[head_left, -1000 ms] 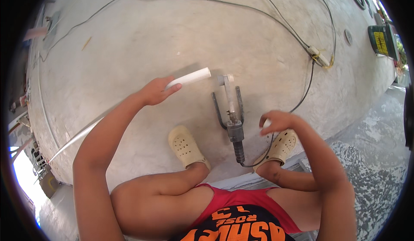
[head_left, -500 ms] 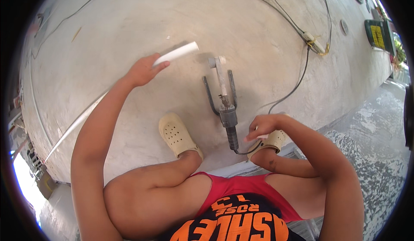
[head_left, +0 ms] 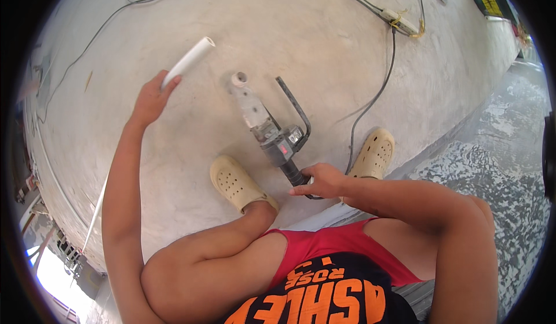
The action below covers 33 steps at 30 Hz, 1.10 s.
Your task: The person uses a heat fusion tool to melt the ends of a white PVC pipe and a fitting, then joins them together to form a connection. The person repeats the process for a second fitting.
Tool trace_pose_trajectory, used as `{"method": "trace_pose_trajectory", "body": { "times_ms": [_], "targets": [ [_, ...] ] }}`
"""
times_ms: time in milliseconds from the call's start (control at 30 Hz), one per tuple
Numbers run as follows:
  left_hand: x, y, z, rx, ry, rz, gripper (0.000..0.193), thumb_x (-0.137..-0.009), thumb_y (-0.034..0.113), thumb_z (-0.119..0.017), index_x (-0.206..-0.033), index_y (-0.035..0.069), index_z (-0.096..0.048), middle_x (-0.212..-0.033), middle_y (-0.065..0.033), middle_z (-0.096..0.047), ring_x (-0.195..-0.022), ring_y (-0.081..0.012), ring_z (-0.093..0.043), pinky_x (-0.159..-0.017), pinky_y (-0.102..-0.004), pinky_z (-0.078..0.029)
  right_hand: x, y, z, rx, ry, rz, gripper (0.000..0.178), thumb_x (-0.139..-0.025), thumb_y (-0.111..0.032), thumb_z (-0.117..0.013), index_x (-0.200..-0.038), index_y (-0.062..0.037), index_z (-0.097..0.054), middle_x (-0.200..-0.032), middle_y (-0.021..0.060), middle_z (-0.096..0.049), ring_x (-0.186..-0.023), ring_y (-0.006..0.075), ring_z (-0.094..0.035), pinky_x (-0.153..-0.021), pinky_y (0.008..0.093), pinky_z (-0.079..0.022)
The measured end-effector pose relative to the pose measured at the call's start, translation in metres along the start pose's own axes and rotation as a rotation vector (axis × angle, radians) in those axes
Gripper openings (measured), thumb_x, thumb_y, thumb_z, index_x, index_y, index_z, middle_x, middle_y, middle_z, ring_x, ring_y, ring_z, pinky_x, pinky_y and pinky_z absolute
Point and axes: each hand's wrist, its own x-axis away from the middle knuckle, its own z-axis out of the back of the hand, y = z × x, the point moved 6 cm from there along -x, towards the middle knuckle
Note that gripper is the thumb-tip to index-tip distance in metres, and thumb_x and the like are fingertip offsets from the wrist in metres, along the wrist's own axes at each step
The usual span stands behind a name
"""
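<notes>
Pipe [head_left: 188, 62], one white length, was clamped in the left hand [head_left: 153, 98]. Between two beige clogs [head_left: 236, 180] ran one grey corded tool's [head_left: 273, 137] handle, the right hand [head_left: 324, 180] wrapped around it, one small white piece [head_left: 311, 179] showing; farther right lay one power strip [head_left: 401, 22].

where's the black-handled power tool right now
In the head view, the power tool is near the centre, right of the white pipe in the left hand; its black handle is in the right hand.
</notes>
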Motion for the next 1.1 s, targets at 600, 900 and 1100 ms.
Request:
{"method": "trace_pose_trajectory", "body": {
  "times_ms": [600,900,1100],
  "targets": [
    [0.013,-0.013,0.038,-0.099,0.164,-0.040,0.058,-0.109,0.058,-0.055,-0.124,0.004,-0.065,-0.086,-0.0177,-0.065,-0.078,-0.0303,-0.059,-0.076,-0.0412,-0.049,0.017,-0.018,-0.017,0.201,0.357,-0.031,0.060,-0.091,-0.066,-0.074,-0.105,-0.0083,-0.079,-0.088,0.0207,-0.075,-0.088,0.0426,-0.073,-0.080,0.0497,-0.058],
    [0.024,-0.004,0.041,0.019,0.127,-0.110,0.053,-0.111,0.052,-0.055,-0.141,0.009,-0.060,-0.106,-0.0184,-0.072,-0.097,-0.0310,-0.066,-0.091,-0.0400,-0.052,-0.016,0.005,-0.017,-0.330,-0.257,0.157,0.065,-0.098,-0.067,-0.069,-0.114,-0.0050,-0.078,-0.095,0.0082,-0.076,-0.078,0.0203,-0.068,-0.076,0.0393,-0.055],
    [0.031,-0.015,0.000,0.086,-0.198,-0.007,0.053,-0.112,0.051,-0.054,-0.147,0.012,-0.058,-0.122,-0.0194,-0.073,-0.113,-0.0341,-0.068,-0.102,-0.0421,-0.050,-0.012,0.013,0.051,0.011,-0.251,-0.042,0.068,-0.097,-0.064,-0.072,-0.117,0.0010,-0.073,-0.102,0.0136,-0.074,-0.083,0.0163,-0.071,-0.072,0.0331,-0.058]
  ]
}}
